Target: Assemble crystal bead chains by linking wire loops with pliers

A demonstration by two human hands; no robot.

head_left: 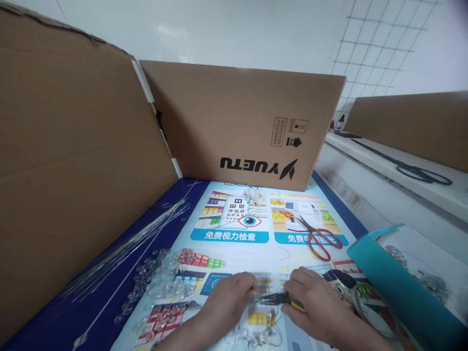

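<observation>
pliers (275, 299) with yellow handles lie gripped in the right hand (314, 302), low on the printed poster mat (234, 229), their dark jaws pointing left. the left hand (228, 297) pinches something small at the plier tips; what it is cannot be told. clear beads (161, 280) are heaped just left of the hands, thin wires (135, 241) beyond them. red-handled scissors (320, 239) lie farther up the mat, near a cardboard box (237, 126).

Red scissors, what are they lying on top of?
The red scissors lie open on a colourful printed poster spread over the table. Under them shows blue lettering and a shop picture. The part of the poster right beneath the blades and handles is covered.
</observation>
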